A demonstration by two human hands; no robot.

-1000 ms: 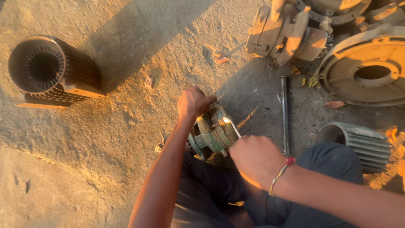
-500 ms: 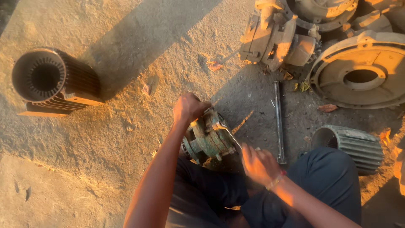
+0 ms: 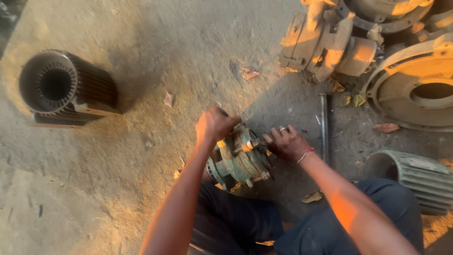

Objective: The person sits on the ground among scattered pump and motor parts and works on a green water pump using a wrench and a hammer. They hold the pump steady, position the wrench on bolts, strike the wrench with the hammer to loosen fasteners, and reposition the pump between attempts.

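Gripping green motor assembly (image 3: 239,158) between your knees on floor: your left hand (image 3: 214,125) closed over its far top edge, your right hand (image 3: 285,143) open-fingered, touching its right end; long axis runs left-right.

Green motor part (image 3: 240,160), dark ribbed housing (image 3: 66,89)

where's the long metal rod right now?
In the head view the metal rod lies on the ground right of centre, just beyond the right hand, between the green motor part and the large round casing.
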